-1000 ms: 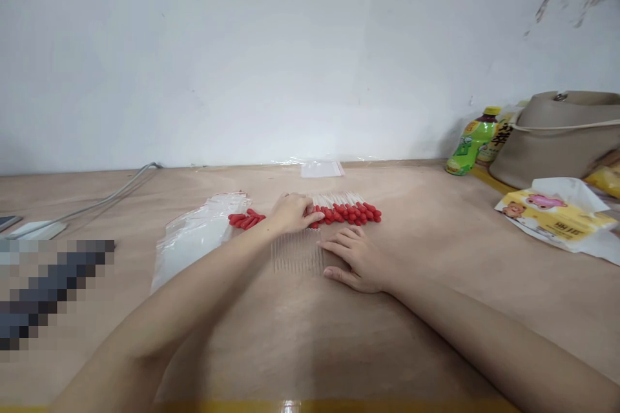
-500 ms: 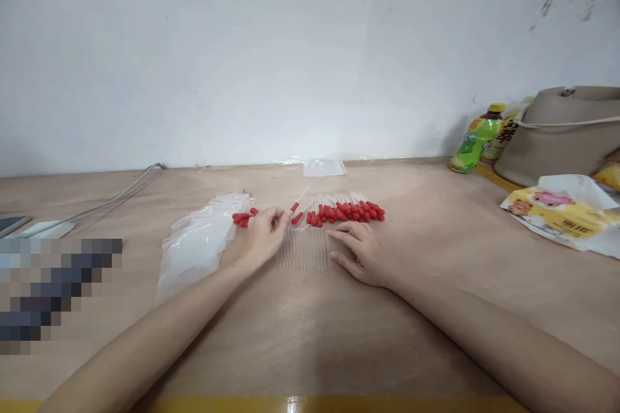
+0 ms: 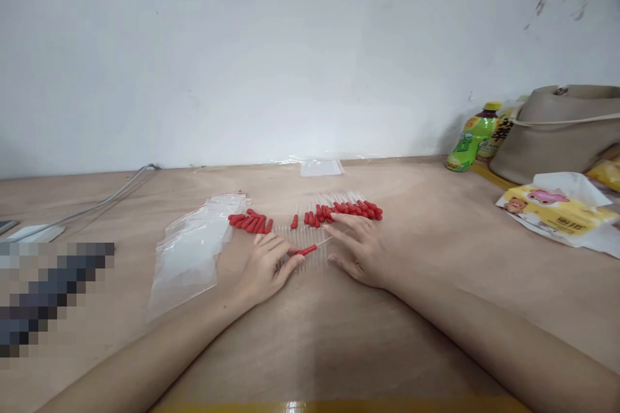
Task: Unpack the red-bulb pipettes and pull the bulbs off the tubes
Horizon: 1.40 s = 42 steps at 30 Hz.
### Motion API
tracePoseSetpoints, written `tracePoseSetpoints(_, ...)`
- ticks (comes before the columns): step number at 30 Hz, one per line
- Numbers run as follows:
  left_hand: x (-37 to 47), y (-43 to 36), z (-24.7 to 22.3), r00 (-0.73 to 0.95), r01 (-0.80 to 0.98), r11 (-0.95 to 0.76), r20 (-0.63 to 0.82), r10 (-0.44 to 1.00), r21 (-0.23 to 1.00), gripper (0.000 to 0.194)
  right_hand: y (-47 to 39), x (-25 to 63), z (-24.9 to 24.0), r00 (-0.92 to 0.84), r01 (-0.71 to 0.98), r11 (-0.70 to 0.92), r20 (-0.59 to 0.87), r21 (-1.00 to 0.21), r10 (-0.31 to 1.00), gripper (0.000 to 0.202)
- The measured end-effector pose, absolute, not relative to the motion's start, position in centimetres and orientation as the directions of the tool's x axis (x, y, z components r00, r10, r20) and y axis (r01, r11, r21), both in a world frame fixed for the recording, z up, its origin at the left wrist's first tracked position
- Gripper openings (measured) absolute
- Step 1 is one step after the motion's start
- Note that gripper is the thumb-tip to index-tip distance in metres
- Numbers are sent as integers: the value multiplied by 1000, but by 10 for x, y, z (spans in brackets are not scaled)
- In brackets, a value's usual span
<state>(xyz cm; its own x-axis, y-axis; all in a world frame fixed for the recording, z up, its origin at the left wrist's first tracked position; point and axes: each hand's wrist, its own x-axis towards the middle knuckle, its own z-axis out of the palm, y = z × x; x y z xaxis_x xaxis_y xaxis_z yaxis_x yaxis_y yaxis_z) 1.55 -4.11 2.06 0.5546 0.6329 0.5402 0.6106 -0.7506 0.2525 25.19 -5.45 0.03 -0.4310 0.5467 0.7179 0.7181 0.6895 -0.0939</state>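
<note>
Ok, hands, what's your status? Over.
Left hand: pinching one red-ended stick, thin end toward right hand. Right hand: nothing visible in grip, fingers spread. Possible snag: thin clear sticks lying between hands.

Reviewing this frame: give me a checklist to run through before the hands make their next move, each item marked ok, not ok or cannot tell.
1. Left hand grips the red-ended tube: ok, pinched at its red end.
2. Right hand touches that tube's thin end: cannot tell; the fingertips are close to it.
3. Clear tubes lie side by side: ok, in a row between the hands.
4. Right-side red ends lie apart from each other: not ok, many overlap.
5. Bags clear of the left hand: ok, fanned out to its left.
6. Bottle away from both hands: ok, far right.
</note>
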Motion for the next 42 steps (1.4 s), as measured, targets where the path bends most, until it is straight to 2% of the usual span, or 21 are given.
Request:
tracePoseSetpoints(5, 17, -44, 17, 583, 557, -800, 580, 569, 225, 14, -51, 251, -2, -484, 696, 712, 671, -94, 562, 20)
tracePoseSetpoints(7, 19, -42, 16, 585, 537, -813, 595, 550, 223, 13, -51, 250, -1, -497, 675, 731, 670, -101, 552, 16)
tracePoseSetpoints(11, 26, -39, 12, 628, 486, -860, 622, 468, 156, 24, -55, 246, 3, -532, 624, 774, 668, -107, 521, 16)
tracePoseSetpoints(15, 32, -40, 10, 652, 441, -891, 646, 398, 105, 14, -58, 242, 4, -548, 592, 798, 669, -113, 502, 18)
tracePoseSetpoints(22, 33, -42, 7, 664, 401, -915, 672, 329, 52, 19, -58, 236, -8, -537, 563, 817, 695, -126, 478, 15)
tracePoseSetpoints(28, 34, -45, 9, 708, 377, -926, 655, 265, -33, 14, -60, 234, -8, -554, 476, 873, 737, -102, 388, 14)
tracePoseSetpoints(34, 34, -49, 15, 726, 377, -926, 616, 306, 15, 8, -63, 236, -8, -576, 467, 884, 745, -36, 335, 13)
tracePoseSetpoints(42, 32, -50, 12, 724, 337, -938, 617, 309, 74, 13, -68, 232, 2, -602, 441, 895, 762, 66, 240, 11)
